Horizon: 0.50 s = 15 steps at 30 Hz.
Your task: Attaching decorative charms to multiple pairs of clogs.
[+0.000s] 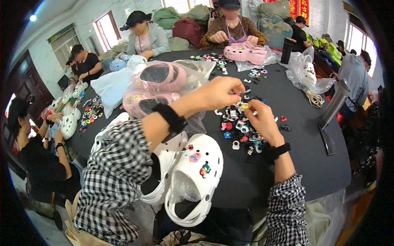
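Over a pile of small shoe charms [242, 127] on the black table, both my hands work close together. My left hand [225, 93] reaches across from the left with its fingers curled in; whatever it may hold is too small to make out. The fingers of my right hand [264, 122] are bent together at the pile's far side, with a yellow and white charm [245, 105] at their tips. Nearer me stands a white clog [201, 164] with several charms on its upper and plastic film inside. A second white clog [169, 158] leans beside it, partly under my left forearm.
Pink clogs in clear plastic [154, 80] lie left of my hands. At the right stand a grey metal post tool [334, 104] and a black bottle [287, 50]. Across the table a person handles a pink clog [245, 53]; several others sit around the table [316, 176].
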### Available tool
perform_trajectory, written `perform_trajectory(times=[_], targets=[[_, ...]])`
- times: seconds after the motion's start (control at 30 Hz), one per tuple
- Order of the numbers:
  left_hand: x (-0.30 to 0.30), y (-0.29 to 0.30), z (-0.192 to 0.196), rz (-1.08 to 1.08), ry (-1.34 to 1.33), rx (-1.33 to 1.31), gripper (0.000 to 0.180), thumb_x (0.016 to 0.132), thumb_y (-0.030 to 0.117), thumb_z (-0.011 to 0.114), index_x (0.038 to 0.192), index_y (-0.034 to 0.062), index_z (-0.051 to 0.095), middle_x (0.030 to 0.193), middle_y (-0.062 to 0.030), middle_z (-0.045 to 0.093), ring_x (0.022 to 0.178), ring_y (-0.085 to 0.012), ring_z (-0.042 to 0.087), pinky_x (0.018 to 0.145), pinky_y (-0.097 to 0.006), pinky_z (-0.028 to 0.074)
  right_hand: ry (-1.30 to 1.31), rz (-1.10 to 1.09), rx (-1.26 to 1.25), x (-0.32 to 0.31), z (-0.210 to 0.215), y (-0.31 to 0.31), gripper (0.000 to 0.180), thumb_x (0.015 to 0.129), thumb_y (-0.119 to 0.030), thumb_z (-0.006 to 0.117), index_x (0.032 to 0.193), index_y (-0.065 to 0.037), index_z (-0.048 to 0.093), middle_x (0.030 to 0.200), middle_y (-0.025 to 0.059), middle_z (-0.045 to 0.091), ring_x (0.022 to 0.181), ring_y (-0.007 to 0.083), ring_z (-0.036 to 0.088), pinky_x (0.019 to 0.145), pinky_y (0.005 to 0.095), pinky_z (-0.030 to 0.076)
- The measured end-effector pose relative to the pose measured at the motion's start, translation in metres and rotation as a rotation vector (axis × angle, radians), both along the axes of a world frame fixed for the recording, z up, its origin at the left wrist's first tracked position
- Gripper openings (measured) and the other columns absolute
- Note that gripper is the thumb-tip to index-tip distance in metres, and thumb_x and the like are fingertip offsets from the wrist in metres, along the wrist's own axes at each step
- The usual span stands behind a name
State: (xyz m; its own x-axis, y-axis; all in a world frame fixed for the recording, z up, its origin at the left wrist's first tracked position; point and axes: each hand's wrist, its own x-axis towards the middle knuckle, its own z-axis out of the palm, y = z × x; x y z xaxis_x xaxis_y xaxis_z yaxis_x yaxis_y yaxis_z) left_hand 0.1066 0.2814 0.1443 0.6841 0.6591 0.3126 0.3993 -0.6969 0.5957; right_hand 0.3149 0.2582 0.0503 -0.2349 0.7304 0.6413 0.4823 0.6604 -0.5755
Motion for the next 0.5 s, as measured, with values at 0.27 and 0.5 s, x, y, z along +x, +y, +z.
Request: perform_trajectory(times=[0.27,0.5], targets=[[-0.067,-0.123,0.059,0.146,0.183,0.071,0.025,0.093,0.01,0.061,0.116,-0.0005,0.063,0.11,-0.0123,0.067,0.104,-0.0225,0.064,0.093,-0.034,0.05,0.008,-0.017,-0.196,0.012,0.003,-0.004,0.018,0.091,-0.011,0.054,0.084,0.005,0.055,0.071,0.0157,0.059,0.062,0.0245,0.057,0.06,0.0359,0.047],[-0.071,-0.219,-0.039,0.225,0.375,0.252,0.052,0.084,0.011,0.067,0.133,0.0028,0.051,0.139,-0.0189,0.049,0.126,-0.0377,0.049,0.105,-0.044,0.043,-0.046,0.302,-0.358,-0.011,0.02,-0.022,0.018,0.09,-0.014,0.054,0.086,0.003,0.06,0.072,0.0097,0.062,0.062,0.0145,0.054,0.057,0.0307,0.043]])
